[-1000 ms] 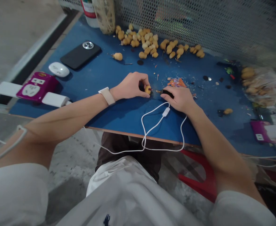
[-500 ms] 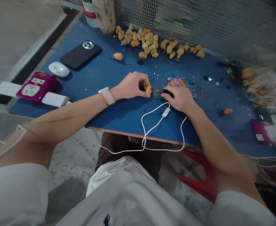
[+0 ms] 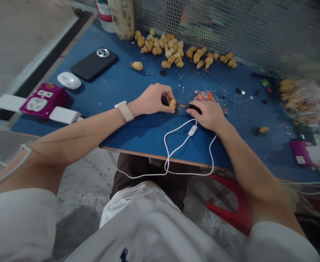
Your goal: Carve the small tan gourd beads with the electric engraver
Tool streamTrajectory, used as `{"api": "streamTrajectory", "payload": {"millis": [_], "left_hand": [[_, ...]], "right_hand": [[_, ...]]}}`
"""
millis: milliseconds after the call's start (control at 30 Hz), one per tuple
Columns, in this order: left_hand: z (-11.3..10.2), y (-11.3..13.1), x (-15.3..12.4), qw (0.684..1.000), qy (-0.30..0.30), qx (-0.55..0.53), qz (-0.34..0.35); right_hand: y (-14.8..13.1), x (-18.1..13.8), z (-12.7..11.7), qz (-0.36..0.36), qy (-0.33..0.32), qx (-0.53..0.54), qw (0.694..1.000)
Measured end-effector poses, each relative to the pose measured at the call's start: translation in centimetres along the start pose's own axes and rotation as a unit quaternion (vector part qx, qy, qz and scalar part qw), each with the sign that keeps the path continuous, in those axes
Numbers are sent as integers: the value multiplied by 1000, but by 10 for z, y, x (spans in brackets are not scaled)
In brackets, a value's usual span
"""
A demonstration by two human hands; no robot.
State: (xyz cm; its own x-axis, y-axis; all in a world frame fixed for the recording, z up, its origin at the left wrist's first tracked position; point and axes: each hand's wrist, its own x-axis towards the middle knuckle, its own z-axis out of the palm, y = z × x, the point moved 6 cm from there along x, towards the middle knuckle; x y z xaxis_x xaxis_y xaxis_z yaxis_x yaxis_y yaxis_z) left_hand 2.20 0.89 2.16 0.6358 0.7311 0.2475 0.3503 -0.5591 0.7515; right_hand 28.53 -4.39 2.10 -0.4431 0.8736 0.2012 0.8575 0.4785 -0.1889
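Note:
My left hand [image 3: 153, 99] rests on the blue table [image 3: 138, 127] and pinches a small yellow gourd-shaped piece [image 3: 172, 103] between thumb and fingers. My right hand [image 3: 207, 113] is closed round a black corded tool [image 3: 192, 107] whose tip points left at the piece, almost touching it. A white cable with an inline switch [image 3: 192, 130] runs from under my right hand and loops over the table's front edge. A small heap of orange scraps [image 3: 204, 96] lies just beyond my right hand.
Several yellow pieces are piled at the table's back [image 3: 173, 49], one apart [image 3: 137, 65]. A black phone [image 3: 94, 64], a white case [image 3: 68, 80] and a magenta power strip [image 3: 41, 103] lie left. A bag of pieces [image 3: 299, 96] and another strip [image 3: 303, 153] are right. Mesh fence [image 3: 231, 25] behind.
Nothing much has moved. The piece in my left hand has turned slightly and the tool tip stays next to it.

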Motion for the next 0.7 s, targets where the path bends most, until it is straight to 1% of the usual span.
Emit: {"api": "streamTrajectory", "payload": {"millis": [233, 367, 700], "left_hand": [[0, -2, 0, 1000, 6, -9, 19], [-1, -1, 0, 1000, 1, -13, 22], [-1, -2, 0, 1000, 1, -20, 23]], "right_hand": [[-13, 4, -1, -8, -16, 19, 1000], [-15, 7, -1, -6, -20, 18, 1000], [-11, 3, 2, -9, 8, 22, 1000]]}}
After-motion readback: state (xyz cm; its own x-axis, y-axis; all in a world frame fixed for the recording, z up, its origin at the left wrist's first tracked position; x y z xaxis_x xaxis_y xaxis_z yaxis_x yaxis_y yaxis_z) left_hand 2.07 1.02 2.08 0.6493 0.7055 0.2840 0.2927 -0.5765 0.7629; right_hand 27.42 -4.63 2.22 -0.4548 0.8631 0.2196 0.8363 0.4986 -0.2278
